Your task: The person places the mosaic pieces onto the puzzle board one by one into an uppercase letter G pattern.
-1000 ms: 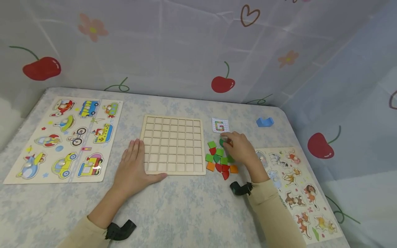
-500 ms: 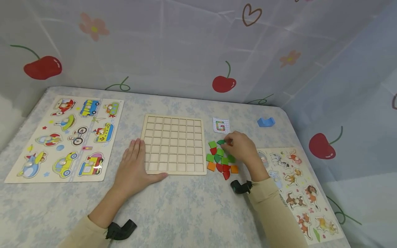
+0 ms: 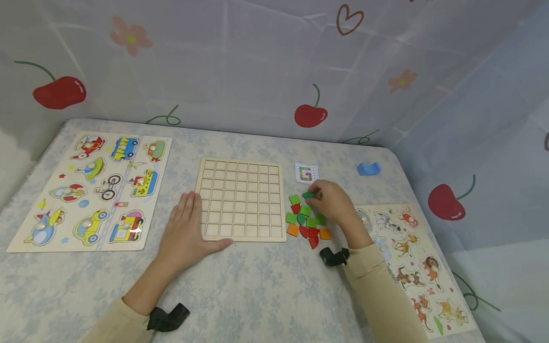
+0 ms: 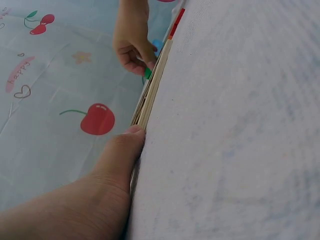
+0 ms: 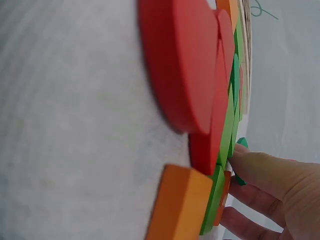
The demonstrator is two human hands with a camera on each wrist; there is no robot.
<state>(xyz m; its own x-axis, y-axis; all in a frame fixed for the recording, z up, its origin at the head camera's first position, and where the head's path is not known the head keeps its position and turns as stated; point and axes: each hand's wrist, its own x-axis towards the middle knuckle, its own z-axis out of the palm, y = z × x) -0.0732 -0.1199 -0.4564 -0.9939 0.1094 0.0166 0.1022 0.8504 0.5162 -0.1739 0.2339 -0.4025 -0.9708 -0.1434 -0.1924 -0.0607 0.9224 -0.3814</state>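
Observation:
My left hand (image 3: 182, 228) lies with straight fingers along the left edge of a square wooden grid board (image 3: 241, 200), thumb at its front edge; in the left wrist view the thumb tip touches the board's side. To the right of the board, my right hand (image 3: 333, 202) pinches a dark green curved-edge piece (image 3: 307, 195) between thumb and fingers. Below it lies a loose pile of light green squares (image 3: 305, 210), red curved pieces (image 3: 313, 242), orange squares (image 3: 293, 229) and another dark green piece (image 3: 301, 219). The right wrist view shows the pinched dark green piece (image 5: 242, 142) partly behind the thumb.
A small pattern card (image 3: 306, 173) with a coloured G lies behind the pile. A blue block (image 3: 369, 168) stands at the back right. A vehicle puzzle board (image 3: 92, 190) lies at the left, an animal puzzle board (image 3: 401, 267) partly under the right forearm. A cherry-print curtain (image 3: 257, 71) hangs behind.
The dark green piece has turned in my right hand's fingers. The right hand stays near the same spot, and the left hand keeps its place at the board.

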